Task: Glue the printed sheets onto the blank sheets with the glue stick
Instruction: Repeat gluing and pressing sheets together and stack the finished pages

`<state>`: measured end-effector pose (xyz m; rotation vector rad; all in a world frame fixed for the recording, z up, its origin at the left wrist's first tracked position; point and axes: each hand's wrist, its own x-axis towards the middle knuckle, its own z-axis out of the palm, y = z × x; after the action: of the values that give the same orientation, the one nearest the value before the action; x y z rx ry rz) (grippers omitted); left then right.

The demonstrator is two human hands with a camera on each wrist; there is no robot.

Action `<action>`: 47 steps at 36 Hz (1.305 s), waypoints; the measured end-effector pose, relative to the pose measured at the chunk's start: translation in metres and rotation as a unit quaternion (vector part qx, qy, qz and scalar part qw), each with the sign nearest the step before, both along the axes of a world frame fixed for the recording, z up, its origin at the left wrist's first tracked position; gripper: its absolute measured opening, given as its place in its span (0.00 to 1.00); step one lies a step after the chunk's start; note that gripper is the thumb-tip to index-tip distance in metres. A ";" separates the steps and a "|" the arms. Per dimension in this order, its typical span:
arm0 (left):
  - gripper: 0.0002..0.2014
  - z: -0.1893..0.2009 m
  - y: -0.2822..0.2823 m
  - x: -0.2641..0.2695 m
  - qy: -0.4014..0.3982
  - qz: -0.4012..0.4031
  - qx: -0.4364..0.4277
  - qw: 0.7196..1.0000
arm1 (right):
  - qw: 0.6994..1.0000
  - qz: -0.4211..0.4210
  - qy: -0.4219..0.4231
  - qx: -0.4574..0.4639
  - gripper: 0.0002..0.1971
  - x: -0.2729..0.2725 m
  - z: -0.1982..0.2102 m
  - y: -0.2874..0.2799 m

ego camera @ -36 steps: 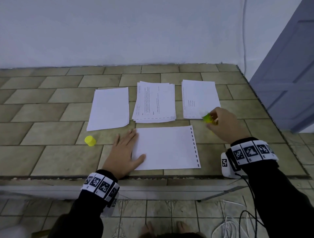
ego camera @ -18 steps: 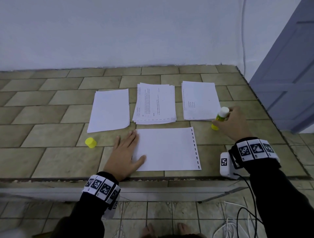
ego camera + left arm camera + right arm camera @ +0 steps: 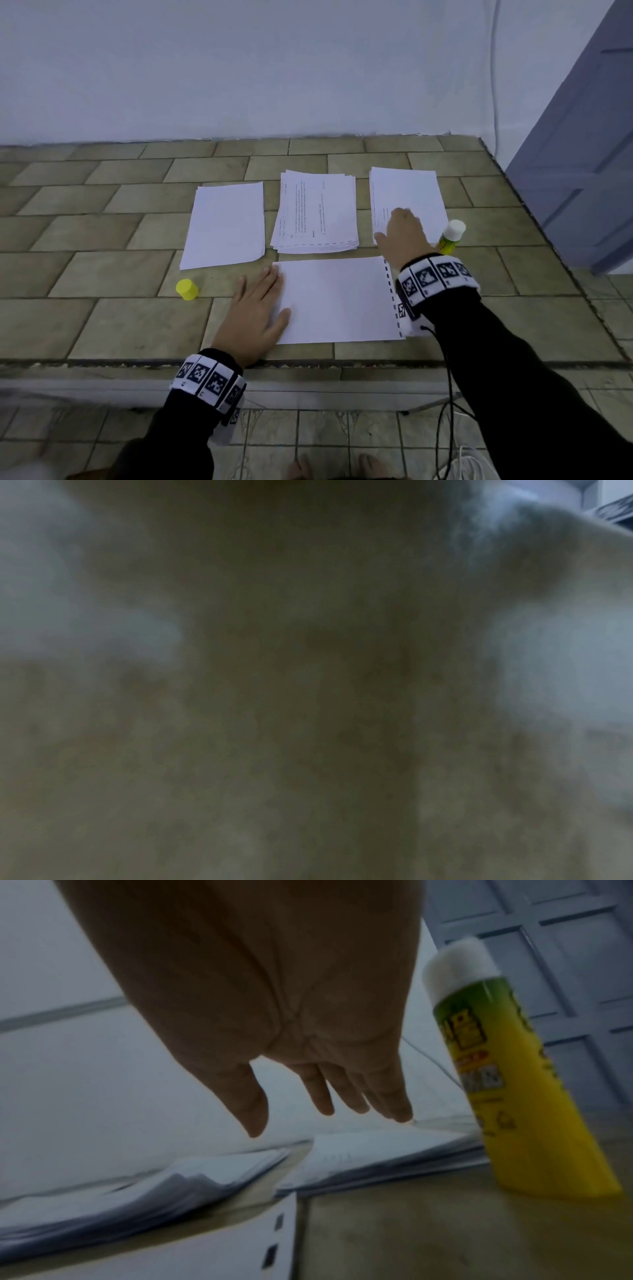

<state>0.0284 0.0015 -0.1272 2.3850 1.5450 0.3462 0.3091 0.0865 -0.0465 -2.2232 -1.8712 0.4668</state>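
Hands over a tiled surface [image 3: 102, 329]: left hand [image 3: 255, 313] flat, fingers straight, on the near sheet [image 3: 337, 301]; right hand [image 3: 402, 236], fingers loose and empty, above the far-right stack [image 3: 407, 192]. Uncapped glue stick [image 3: 451, 236] stands beside it, near the right edge.

Matt paper sheets [image 3: 337, 301] on rough tiled counter [image 3: 102, 329].
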 end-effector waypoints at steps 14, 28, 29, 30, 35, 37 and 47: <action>0.36 0.003 -0.002 -0.001 -0.049 0.008 0.007 0.999 | 0.991 -0.085 -0.078 -0.074 0.19 0.005 -0.017 0.034; 0.33 -0.001 0.000 -0.003 -0.090 0.016 0.018 0.996 | 0.996 -0.076 0.010 0.047 0.15 0.008 0.005 0.030; 0.33 -0.001 0.000 -0.003 -0.095 0.018 0.018 0.995 | 0.996 -0.065 0.022 0.057 0.15 0.007 0.009 0.028; 0.33 -0.001 0.000 -0.003 -0.101 0.020 0.018 0.995 | 0.996 -0.048 0.035 0.072 0.14 0.006 0.013 0.025; 0.31 0.001 0.000 -0.003 -0.157 0.039 0.025 0.987 | 0.986 0.054 0.070 0.141 0.09 -0.002 0.024 0.005; 0.31 0.001 0.000 -0.003 -0.160 0.042 0.030 0.986 | 0.987 0.073 0.066 0.124 0.10 -0.003 0.022 0.000; 0.32 -0.003 -0.002 -0.003 -0.111 0.037 0.028 0.993 | 0.999 0.044 0.028 0.010 0.11 0.004 0.002 0.007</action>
<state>0.0259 -0.0001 -0.1307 2.2435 1.5419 0.6555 0.3130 0.0933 -0.0440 -2.0996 -1.9425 0.5167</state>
